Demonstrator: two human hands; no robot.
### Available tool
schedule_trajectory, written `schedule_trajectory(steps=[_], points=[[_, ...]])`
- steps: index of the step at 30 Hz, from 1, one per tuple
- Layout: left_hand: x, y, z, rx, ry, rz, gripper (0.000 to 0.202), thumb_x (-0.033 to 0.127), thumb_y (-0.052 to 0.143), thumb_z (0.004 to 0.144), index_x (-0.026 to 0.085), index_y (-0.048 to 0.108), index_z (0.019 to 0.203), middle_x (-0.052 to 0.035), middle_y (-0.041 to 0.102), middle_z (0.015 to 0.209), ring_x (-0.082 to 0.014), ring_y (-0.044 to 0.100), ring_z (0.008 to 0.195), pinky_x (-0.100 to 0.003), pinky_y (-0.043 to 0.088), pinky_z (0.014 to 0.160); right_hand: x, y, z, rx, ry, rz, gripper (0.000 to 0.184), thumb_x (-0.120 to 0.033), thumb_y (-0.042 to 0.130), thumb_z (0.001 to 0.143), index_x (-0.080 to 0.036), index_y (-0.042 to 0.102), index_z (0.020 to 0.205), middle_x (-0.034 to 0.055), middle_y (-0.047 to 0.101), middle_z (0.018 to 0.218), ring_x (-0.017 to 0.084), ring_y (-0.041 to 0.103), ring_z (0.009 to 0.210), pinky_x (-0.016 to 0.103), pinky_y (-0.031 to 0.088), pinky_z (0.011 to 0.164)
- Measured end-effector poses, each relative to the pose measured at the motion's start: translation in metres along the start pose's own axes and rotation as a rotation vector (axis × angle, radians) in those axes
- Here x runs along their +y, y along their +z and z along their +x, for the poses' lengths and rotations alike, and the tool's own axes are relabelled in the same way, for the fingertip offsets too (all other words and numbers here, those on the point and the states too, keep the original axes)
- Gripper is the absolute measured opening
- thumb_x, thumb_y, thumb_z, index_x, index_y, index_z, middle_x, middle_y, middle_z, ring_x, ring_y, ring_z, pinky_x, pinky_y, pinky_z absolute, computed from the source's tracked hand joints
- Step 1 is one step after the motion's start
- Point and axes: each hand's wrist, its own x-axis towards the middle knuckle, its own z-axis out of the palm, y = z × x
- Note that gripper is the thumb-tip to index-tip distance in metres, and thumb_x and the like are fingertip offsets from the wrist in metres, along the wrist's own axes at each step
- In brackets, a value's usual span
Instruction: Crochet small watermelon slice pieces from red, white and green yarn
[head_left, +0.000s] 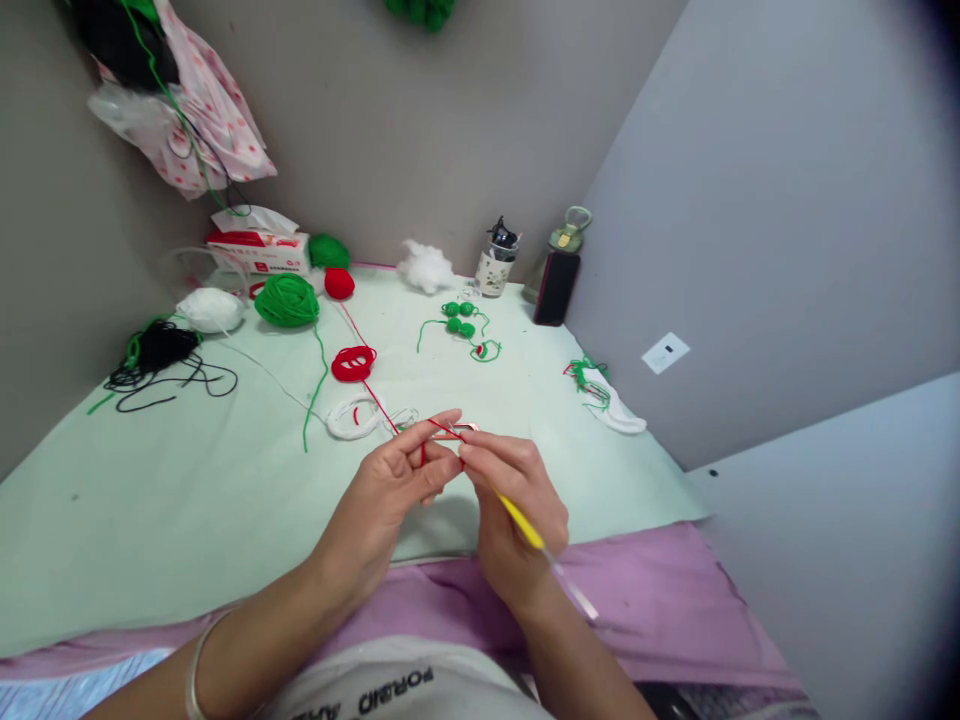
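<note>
Red yarn [380, 403] runs from a loose red coil [353, 364] to my left hand [405, 474], where it passes over the raised index finger. The left thumb and fingers are pinched together on the yarn. My right hand [521, 500] grips a crochet hook [520, 518] with a yellow handle and a pale, clear end pointing down to the right. Its tip meets the red yarn between the two hands. Any stitches there are too small to make out. Beyond my fingers lies a white yarn coil [352, 418].
Green [287, 301], white [211, 310] and red [339, 284] yarn balls stand at the back left, near a tissue box [262, 252]. Small green crocheted pieces [459, 319] lie mid-table. A phone [557, 289] leans on a bottle [568, 232] beside a cup [496, 270]. Yarn scraps [587, 380] lie right.
</note>
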Motion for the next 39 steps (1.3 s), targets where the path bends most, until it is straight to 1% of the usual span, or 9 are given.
schedule_trajectory(steps=[7, 10, 13, 16, 21, 25, 29, 33, 39], points=[[0.012, -0.006, 0.004, -0.041, -0.075, -0.028, 0.030, 0.031, 0.086, 0.081, 0.023, 0.084, 0.110, -0.0023, 0.072, 0.098, -0.0086, 0.046, 0.071, -0.022, 0.042, 0.071, 0.003, -0.010, 0.011, -0.034, 0.465, 0.496, 0.020, -0.027, 0.056, 0.105, -0.026, 0.076, 0.101, 0.0029, 0.080, 0.094, 0.016, 0.073, 0.076, 0.030, 0.058, 0.068], [0.012, -0.006, 0.002, -0.004, -0.035, 0.026, 0.032, 0.032, 0.085, 0.082, 0.025, 0.083, 0.112, -0.0023, 0.073, 0.099, -0.0107, 0.049, 0.076, -0.022, 0.042, 0.073, 0.000, -0.014, 0.010, -0.061, 0.361, 0.340, 0.021, -0.022, 0.052, 0.106, -0.025, 0.073, 0.105, 0.0034, 0.079, 0.095, 0.016, 0.073, 0.079, 0.031, 0.059, 0.072], [0.009, -0.005, 0.000, 0.035, 0.034, 0.057, 0.039, 0.032, 0.088, 0.079, 0.029, 0.081, 0.117, 0.0015, 0.068, 0.082, -0.0113, 0.050, 0.074, -0.022, 0.041, 0.070, -0.002, -0.015, 0.005, -0.170, 0.031, 0.029, 0.027, -0.013, 0.055, 0.102, -0.027, 0.070, 0.120, 0.0057, 0.078, 0.105, 0.018, 0.074, 0.092, 0.034, 0.061, 0.080], [0.006, -0.005, 0.001, -0.011, 0.001, -0.009, 0.042, 0.033, 0.089, 0.078, 0.028, 0.081, 0.119, -0.0010, 0.071, 0.090, -0.0119, 0.052, 0.076, -0.023, 0.042, 0.068, -0.001, -0.013, 0.001, -0.222, -0.222, -0.202, 0.036, -0.011, 0.060, 0.099, -0.028, 0.069, 0.129, 0.0090, 0.076, 0.113, 0.021, 0.073, 0.103, 0.035, 0.062, 0.083], [0.006, -0.008, 0.005, -0.067, -0.103, -0.099, 0.031, 0.028, 0.086, 0.081, 0.021, 0.084, 0.111, -0.0059, 0.072, 0.112, -0.0072, 0.048, 0.069, -0.022, 0.047, 0.071, 0.000, -0.010, 0.003, -0.053, 0.108, 0.072, 0.027, -0.014, 0.057, 0.101, -0.029, 0.075, 0.114, 0.0039, 0.072, 0.099, 0.016, 0.071, 0.085, 0.032, 0.060, 0.075], [0.006, -0.006, 0.003, -0.010, -0.021, -0.021, 0.029, 0.028, 0.087, 0.081, 0.025, 0.084, 0.110, 0.0001, 0.070, 0.091, -0.0071, 0.050, 0.068, -0.020, 0.045, 0.071, 0.000, -0.007, 0.009, -0.008, 0.357, 0.412, 0.022, -0.021, 0.057, 0.103, -0.029, 0.078, 0.103, 0.0015, 0.073, 0.094, 0.013, 0.068, 0.071, 0.030, 0.056, 0.064], [0.003, -0.005, 0.000, -0.049, 0.017, 0.061, 0.028, 0.030, 0.085, 0.082, 0.029, 0.083, 0.111, 0.0003, 0.072, 0.089, -0.0118, 0.058, 0.079, -0.023, 0.044, 0.071, -0.001, -0.003, 0.013, -0.032, 0.300, 0.354, 0.020, -0.019, 0.061, 0.101, -0.027, 0.079, 0.102, 0.0044, 0.078, 0.099, 0.019, 0.073, 0.093, 0.031, 0.058, 0.071], [0.004, -0.005, 0.002, -0.021, 0.044, 0.111, 0.031, 0.032, 0.084, 0.083, 0.027, 0.082, 0.113, -0.0027, 0.076, 0.100, -0.0165, 0.060, 0.090, -0.028, 0.046, 0.083, -0.003, -0.004, 0.010, -0.063, 0.229, 0.258, 0.026, -0.012, 0.057, 0.101, -0.029, 0.077, 0.107, 0.0029, 0.077, 0.097, 0.017, 0.072, 0.089, 0.031, 0.059, 0.072], [0.002, -0.005, 0.006, -0.070, -0.040, -0.048, 0.034, 0.035, 0.086, 0.081, 0.022, 0.082, 0.112, -0.0059, 0.076, 0.108, -0.0183, 0.063, 0.098, -0.029, 0.048, 0.090, 0.002, -0.005, -0.003, -0.136, -0.087, -0.143, 0.040, -0.007, 0.062, 0.096, -0.032, 0.073, 0.127, 0.0077, 0.074, 0.116, 0.021, 0.073, 0.103, 0.036, 0.062, 0.085]])
